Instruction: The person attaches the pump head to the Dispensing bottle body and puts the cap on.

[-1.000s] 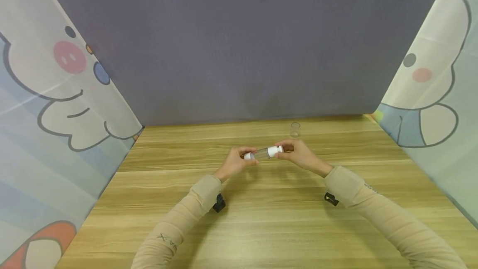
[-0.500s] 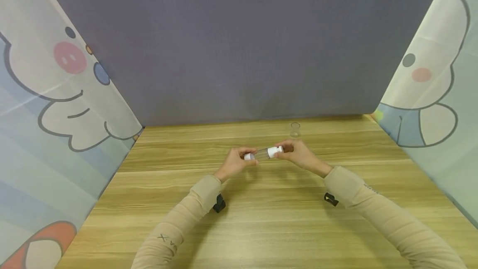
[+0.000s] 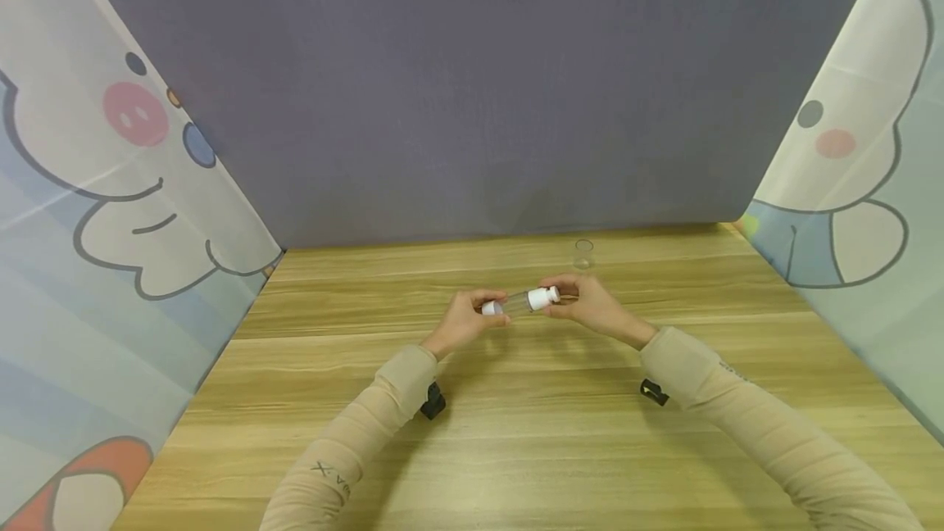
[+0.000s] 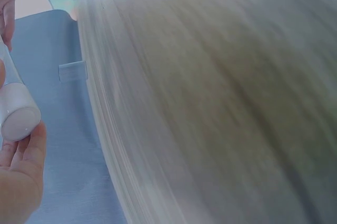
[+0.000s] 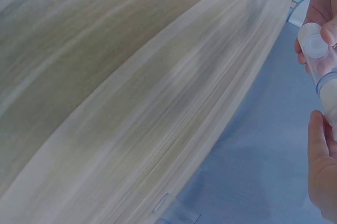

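A slim clear bottle point(image 3: 519, 303) with a white part at each end lies nearly level between my hands, above the table. My left hand point(image 3: 460, 322) holds its white base point(image 3: 491, 310) between thumb and fingers; the left wrist view shows the flat white bottom point(image 4: 21, 123). Around the white collar point(image 3: 538, 299) at the other end are the thumb and fingertips of my right hand point(image 3: 593, 306). A narrower white top point(image 3: 553, 294) sticks out past that collar toward the right palm. In the right wrist view, the white collar point(image 5: 330, 100) is partly cut off by the frame edge.
A clear, open-topped cylinder point(image 3: 583, 256) stands near the back of the wooden table point(image 3: 516, 433), just beyond my right hand. A grey panel point(image 3: 479, 105) rises behind the table, with cartoon-printed cloths point(image 3: 88, 211) at the sides. Black wrist devices point(image 3: 433, 401) hang beneath both sleeves.
The fingertips of my right hand have spread slightly around the collar, and more of the narrow white top shows. My left hand and the bottle stay nearly in place.
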